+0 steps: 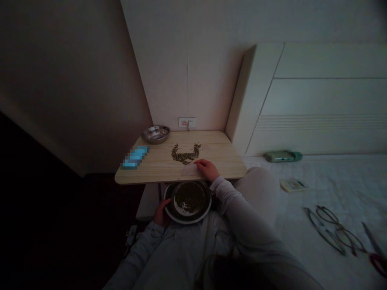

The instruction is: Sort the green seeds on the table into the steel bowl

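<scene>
My left hand [160,214] grips the left rim of a round metal bowl [205,210] held below the near edge of a small wooden table [223,159]. The bowl holds small dark green grains. My right hand [207,168] rests on the tabletop near its front edge, fingers curled on a pale flat card or sheet [189,170]. Just beyond it lies a U-shaped heap of the same dark grains [185,154] on the wood.
An empty metal bowl [156,133] sits at the table's back left, and a blurred blue item [136,157] at its left. A wall socket [186,122] is behind. On the bed to the right lie a green case [282,156], a small white device [294,185], two pairs of glasses [334,229] and scissors [376,251].
</scene>
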A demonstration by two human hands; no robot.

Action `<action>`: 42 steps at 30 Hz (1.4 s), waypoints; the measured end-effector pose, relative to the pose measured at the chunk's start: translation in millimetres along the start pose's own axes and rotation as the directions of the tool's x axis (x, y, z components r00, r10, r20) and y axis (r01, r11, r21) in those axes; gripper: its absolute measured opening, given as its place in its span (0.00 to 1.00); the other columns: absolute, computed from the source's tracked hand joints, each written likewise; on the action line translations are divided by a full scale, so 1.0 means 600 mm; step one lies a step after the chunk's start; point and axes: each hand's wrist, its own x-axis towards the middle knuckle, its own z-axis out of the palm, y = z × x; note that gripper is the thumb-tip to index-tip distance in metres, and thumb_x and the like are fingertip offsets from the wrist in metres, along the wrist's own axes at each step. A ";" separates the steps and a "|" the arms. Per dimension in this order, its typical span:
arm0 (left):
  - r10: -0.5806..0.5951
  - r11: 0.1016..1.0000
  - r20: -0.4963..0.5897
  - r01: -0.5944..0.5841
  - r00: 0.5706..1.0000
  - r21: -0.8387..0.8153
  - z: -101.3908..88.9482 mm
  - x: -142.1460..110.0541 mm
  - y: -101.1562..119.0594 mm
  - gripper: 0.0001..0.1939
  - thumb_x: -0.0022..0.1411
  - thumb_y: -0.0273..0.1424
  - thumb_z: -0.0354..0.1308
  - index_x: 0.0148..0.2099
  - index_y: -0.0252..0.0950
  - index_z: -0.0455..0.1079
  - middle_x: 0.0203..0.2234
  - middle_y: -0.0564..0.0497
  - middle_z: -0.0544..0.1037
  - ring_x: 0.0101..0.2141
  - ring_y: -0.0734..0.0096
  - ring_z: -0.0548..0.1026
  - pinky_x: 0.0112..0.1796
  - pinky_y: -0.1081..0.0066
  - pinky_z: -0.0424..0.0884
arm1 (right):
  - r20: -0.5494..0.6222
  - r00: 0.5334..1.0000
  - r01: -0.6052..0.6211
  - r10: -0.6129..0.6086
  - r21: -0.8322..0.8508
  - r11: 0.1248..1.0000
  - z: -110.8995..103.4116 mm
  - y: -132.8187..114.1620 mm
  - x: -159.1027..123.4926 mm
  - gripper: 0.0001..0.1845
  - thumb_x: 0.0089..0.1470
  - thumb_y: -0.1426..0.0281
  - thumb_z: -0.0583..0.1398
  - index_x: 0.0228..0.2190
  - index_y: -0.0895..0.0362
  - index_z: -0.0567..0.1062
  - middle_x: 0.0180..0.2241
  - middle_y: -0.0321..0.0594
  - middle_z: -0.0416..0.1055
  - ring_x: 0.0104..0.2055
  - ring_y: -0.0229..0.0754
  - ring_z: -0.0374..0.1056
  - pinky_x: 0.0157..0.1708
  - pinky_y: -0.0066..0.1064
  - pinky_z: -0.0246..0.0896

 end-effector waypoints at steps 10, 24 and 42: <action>-0.052 0.999 -0.054 0.051 0.997 -0.008 0.009 -0.008 0.005 0.06 0.47 0.24 0.56 0.20 0.34 0.70 0.14 0.52 0.73 0.30 0.66 0.74 0.43 0.66 0.63 | 0.061 0.998 0.017 -0.019 0.047 0.999 0.019 -0.010 -0.013 0.14 0.43 0.70 0.54 0.32 0.55 0.75 0.21 0.32 0.67 0.26 0.34 0.60 0.31 0.28 0.56; -0.063 0.997 -0.143 0.067 0.988 0.024 0.001 0.000 -0.001 0.06 0.48 0.24 0.55 0.22 0.33 0.69 0.17 0.50 0.75 0.29 0.63 0.75 0.36 0.67 0.69 | -0.194 0.975 -0.052 0.107 0.268 0.962 -0.014 0.015 0.044 0.18 0.40 0.70 0.53 0.36 0.59 0.72 0.20 0.31 0.64 0.22 0.33 0.56 0.26 0.27 0.55; -0.057 0.997 -0.081 0.061 0.995 0.042 -0.011 0.006 -0.001 0.03 0.42 0.25 0.59 0.19 0.35 0.69 0.17 0.50 0.75 0.31 0.59 0.76 0.36 0.64 0.69 | -0.198 0.980 0.011 -0.018 -0.037 0.999 -0.015 0.005 0.027 0.20 0.42 0.71 0.51 0.39 0.58 0.72 0.22 0.35 0.66 0.26 0.36 0.60 0.33 0.30 0.57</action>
